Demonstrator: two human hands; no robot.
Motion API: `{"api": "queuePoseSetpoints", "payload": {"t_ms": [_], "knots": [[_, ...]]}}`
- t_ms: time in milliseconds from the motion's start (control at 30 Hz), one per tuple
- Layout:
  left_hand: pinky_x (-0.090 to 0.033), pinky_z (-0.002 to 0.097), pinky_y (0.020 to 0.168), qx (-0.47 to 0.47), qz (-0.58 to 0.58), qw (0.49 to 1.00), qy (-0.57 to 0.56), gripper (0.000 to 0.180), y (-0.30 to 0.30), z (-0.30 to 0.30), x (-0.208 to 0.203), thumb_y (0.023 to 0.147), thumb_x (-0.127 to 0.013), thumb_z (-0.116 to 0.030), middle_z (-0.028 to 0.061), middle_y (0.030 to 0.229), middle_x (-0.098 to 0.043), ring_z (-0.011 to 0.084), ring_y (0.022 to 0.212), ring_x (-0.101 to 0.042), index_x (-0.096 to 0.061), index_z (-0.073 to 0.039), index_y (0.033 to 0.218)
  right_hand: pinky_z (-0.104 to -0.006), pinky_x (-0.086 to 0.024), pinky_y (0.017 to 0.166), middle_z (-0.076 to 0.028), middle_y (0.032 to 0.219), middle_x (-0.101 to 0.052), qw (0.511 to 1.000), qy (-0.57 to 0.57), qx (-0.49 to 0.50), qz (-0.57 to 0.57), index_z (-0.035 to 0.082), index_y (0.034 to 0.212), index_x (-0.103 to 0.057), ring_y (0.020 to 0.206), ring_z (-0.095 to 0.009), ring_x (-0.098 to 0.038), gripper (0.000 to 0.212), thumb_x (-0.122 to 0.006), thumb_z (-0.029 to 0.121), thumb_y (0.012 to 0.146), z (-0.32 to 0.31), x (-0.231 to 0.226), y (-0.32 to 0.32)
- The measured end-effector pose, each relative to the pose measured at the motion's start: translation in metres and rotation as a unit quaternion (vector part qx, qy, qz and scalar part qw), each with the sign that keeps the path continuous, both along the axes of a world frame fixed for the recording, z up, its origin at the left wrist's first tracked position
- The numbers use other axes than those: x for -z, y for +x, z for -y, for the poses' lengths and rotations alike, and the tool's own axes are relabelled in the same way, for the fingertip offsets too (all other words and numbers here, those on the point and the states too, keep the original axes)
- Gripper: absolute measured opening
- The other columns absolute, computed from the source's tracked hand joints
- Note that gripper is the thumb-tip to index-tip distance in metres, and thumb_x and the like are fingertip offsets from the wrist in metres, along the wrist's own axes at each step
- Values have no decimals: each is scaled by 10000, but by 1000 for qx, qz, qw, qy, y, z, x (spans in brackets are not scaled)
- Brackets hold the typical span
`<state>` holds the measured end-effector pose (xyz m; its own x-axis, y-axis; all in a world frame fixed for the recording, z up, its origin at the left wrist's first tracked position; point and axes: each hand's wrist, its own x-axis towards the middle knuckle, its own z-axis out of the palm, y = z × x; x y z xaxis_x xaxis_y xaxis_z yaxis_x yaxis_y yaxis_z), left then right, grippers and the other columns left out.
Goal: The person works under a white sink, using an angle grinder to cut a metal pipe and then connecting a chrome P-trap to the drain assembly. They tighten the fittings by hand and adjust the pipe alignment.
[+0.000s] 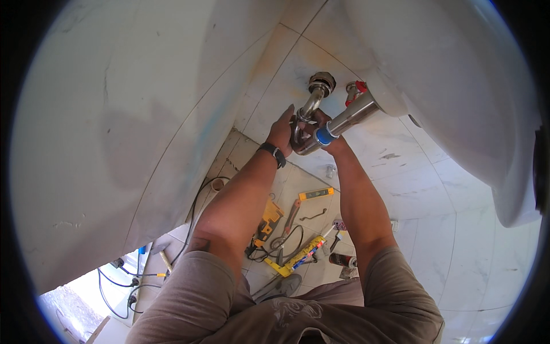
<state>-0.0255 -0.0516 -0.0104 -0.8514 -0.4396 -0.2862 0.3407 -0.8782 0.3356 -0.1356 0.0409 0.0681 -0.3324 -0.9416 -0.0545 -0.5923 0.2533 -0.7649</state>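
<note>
A chrome sink drain trap runs from a round fitting in the tiled wall down into a U-bend, then up through a thick chrome tailpiece under the white basin. A blue band circles the joint beside the bend. My left hand, with a dark watch at the wrist, is closed against the bend's left side. Reaching behind the pipe, my right hand has its fingers on the trap near the nut; the pipe partly hides them.
A red-handled valve sits on the wall beside the tailpiece. On the floor below lie a yellow power tool, a small yellow level, a caulking gun with a sealant tube and a dark can. Black cables trail at lower left.
</note>
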Motion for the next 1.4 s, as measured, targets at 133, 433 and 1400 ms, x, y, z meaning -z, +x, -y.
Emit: {"api": "queuePoseSetpoints", "payload": {"t_ms": [133, 433, 1400], "knots": [[-541, 367, 781, 12, -7, 1000, -9, 429, 3, -11, 6, 1060, -477, -478, 51, 970, -642, 189, 849, -643, -606, -79, 1148, -379, -489, 994, -150, 1257, -650, 997, -12, -7, 75, 3, 1326, -563, 1146, -224, -616, 502, -722, 286, 944, 3, -9, -2], [-539, 367, 884, 15, 85, 995, -48, 526, -2, -14, -5, 1069, -431, -499, 88, 1196, -627, 197, 1050, -645, -537, -84, 1373, -377, -497, 938, -129, 1130, -672, 999, -27, 22, 5, 8, 1224, -596, 1059, -209, -629, 420, -725, 295, 945, 8, 0, 3], [-568, 386, 853, -139, 233, 746, -609, 479, -3, 22, -62, 879, -730, -269, 216, 1067, -738, 317, 977, -732, -645, 12, 1258, -373, -472, 977, -115, 1230, -635, 979, -202, 12, -39, 36, 1389, -487, 1119, -220, -602, 600, -733, 167, 859, 7, 56, -12]]}}
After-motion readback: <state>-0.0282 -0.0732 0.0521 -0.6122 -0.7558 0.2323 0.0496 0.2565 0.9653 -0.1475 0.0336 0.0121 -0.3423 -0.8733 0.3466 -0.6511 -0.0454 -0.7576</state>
